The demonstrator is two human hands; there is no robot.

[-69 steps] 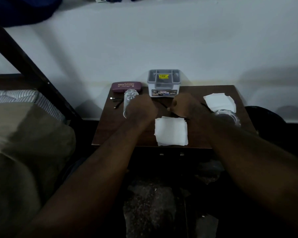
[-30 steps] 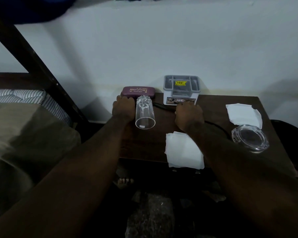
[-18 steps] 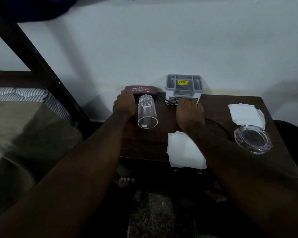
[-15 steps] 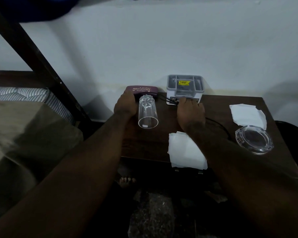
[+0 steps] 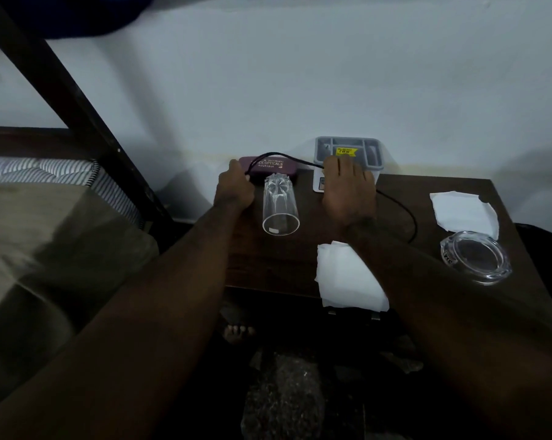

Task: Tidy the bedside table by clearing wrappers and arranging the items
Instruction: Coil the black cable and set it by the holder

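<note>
Cable (image 5: 278,154), clenched in fingers of left hand (image 5: 235,189) (right hand (image 5: 347,188) grip indiscernible): lying glass (image 5: 280,204) alongside may be snagged and rolled off the surface (image 5: 262,265).

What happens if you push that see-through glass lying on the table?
The glass lies on its round side, so it would probably roll. It looks clear and hard, so it may break if it falls off the table.

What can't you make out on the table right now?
Head view only:
- Ends of the black cable: hidden by the left hand and right hand; the right hand's grip is unclear.
- Contents of the grey organiser: too dark, partly behind the right hand.
- Front napkin: partly under the right forearm.
</note>
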